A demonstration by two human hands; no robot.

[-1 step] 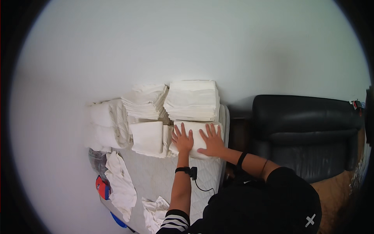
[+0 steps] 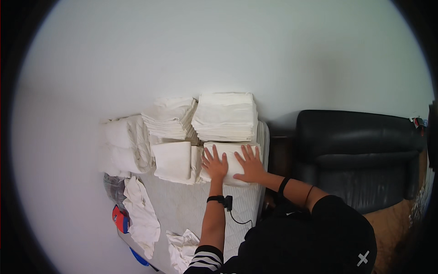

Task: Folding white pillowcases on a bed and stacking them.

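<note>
Both my hands lie flat with spread fingers on a low stack of folded white cloths point(image 2: 231, 164). On its left part rests my left hand point(image 2: 215, 165); my right hand point(image 2: 250, 166) presses on the right part. Neither hand grips anything. Directly behind is a taller stack of folded white cloths point(image 2: 224, 112), its layered edges facing me. To the left of my left hand sits a smaller folded white pile point(image 2: 172, 160), with another layered stack point(image 2: 171, 118) behind it. The cloth under my palms and fingers is hidden.
The stacks stand on a striped mattress point(image 2: 182, 205) against a pale wall. A bulky white quilt point(image 2: 127, 144) lies at the left. Crumpled white cloths point(image 2: 140, 214) lie nearer, beside a red and blue item point(image 2: 120, 220). A black leather sofa point(image 2: 360, 150) stands at the right.
</note>
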